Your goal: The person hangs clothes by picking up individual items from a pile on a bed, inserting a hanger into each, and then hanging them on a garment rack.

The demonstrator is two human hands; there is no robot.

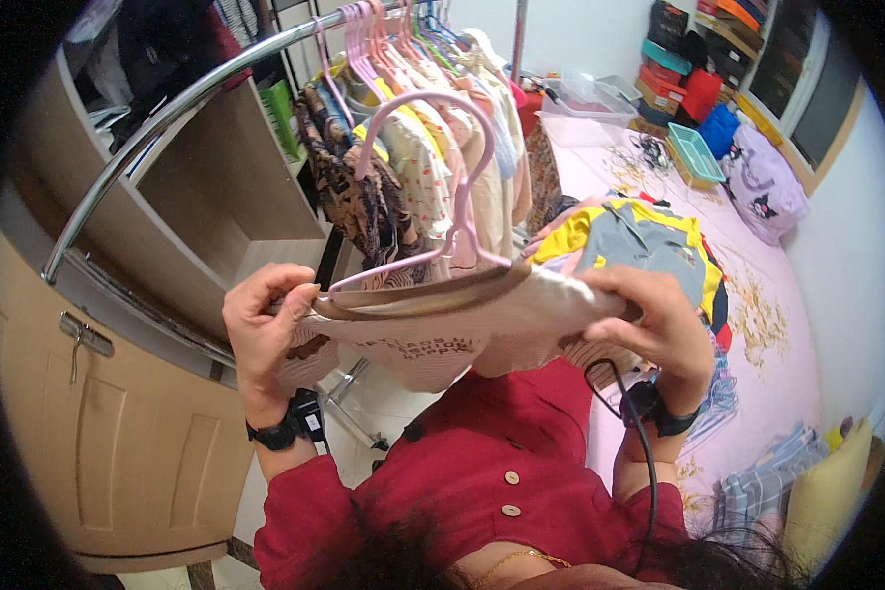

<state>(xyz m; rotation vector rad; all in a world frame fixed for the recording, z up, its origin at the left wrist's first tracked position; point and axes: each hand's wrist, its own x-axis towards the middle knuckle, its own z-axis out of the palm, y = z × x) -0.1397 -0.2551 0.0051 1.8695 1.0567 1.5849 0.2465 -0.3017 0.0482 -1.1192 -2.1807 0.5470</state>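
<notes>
Between my two hands hangs a pale striped shirt (413,354) with a brown neckline and printed writing on its front. A lilac plastic hanger (463,214) sits inside its neck, the hook standing up above the collar. My left hand (269,317) pinches the shirt at one shoulder, thumb against the neckline by the hanger's end. My right hand (653,313) grips the other shoulder, where the cloth hides the hanger's arm. Both wrists wear black straps with small devices.
A chrome clothes rail (184,92) holds several garments (413,147) on hangers. On the bed (774,354) lies a clothes pile, topped by a grey and yellow shirt (634,236). Beyond it are a teal basket (697,153) and clear plastic bin (590,103). An open cabinet (214,177) and wooden door (129,442) stand left.
</notes>
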